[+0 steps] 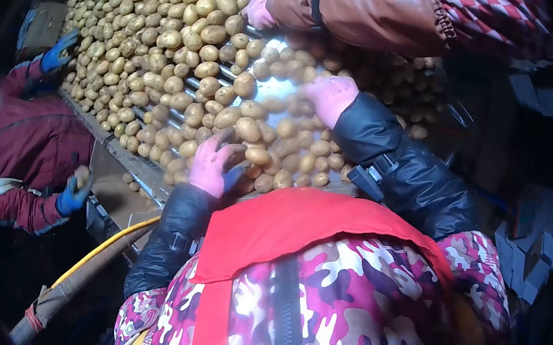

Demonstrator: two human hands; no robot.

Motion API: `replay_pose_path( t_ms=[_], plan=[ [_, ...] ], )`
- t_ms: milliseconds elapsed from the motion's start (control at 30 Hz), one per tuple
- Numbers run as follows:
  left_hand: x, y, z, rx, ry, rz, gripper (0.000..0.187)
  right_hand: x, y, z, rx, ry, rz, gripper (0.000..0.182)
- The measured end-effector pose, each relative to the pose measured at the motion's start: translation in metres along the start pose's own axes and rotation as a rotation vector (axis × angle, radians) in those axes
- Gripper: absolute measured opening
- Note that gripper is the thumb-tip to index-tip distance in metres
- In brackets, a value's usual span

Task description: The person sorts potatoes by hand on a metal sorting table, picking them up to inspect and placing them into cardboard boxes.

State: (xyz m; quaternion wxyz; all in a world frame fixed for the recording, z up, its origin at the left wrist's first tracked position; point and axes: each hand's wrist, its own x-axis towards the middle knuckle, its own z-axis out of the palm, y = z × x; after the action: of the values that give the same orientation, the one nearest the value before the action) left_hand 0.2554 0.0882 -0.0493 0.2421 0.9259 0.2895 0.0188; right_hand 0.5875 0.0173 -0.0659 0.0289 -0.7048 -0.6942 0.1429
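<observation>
Many potatoes [209,52] lie spread over a bed of metal rollers [195,85] in front of me. My left hand [208,164], in a pink glove with dark fingertips, rests among the potatoes at the near edge, its fingers apart and nothing held between them. Farther right, my right hand [332,99], also in a pink glove, reaches in over blurred potatoes [291,130] beside a bright glare patch. Its fingertips are smeared by motion and partly lost among the potatoes.
Across the rollers, another person's pink-gloved hand [260,10] touches the potatoes. At left, a person in a maroon jacket [40,141] has one blue-gloved hand [60,52] at the pile and holds a potato [81,173] in the other. A yellow hose [103,248] runs at lower left.
</observation>
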Motion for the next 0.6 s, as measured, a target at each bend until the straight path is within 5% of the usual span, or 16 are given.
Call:
replay_pose_path(
  t_ms=[100, 167, 300, 400, 467, 600],
  plan=[
    [-0.007, -0.004, -0.008, 0.039, 0.007, -0.104, 0.036, 0.000, 0.007, -0.002, 0.161, -0.069, -0.005, 0.027],
    [-0.012, -0.005, -0.009, 0.056, 0.043, -0.154, 0.035, -0.001, 0.014, 0.020, 0.453, -0.063, 0.241, 0.024],
    [-0.019, -0.014, -0.010, 0.111, 0.150, -0.293, 0.041, -0.001, 0.017, 0.012, 0.149, -0.046, 0.179, 0.021],
    [-0.014, -0.011, -0.007, 0.121, 0.324, -0.285, 0.051, -0.010, 0.005, 0.008, 0.206, -0.049, 0.139, 0.022],
    [0.001, -0.017, 0.001, 0.094, 0.386, -0.013, 0.057, -0.013, -0.003, 0.006, 0.154, -0.070, 0.106, 0.024],
    [0.042, -0.002, -0.003, 0.103, 0.175, 0.039, 0.068, -0.008, -0.022, -0.006, 0.125, -0.171, 0.081, 0.025]
  ],
)
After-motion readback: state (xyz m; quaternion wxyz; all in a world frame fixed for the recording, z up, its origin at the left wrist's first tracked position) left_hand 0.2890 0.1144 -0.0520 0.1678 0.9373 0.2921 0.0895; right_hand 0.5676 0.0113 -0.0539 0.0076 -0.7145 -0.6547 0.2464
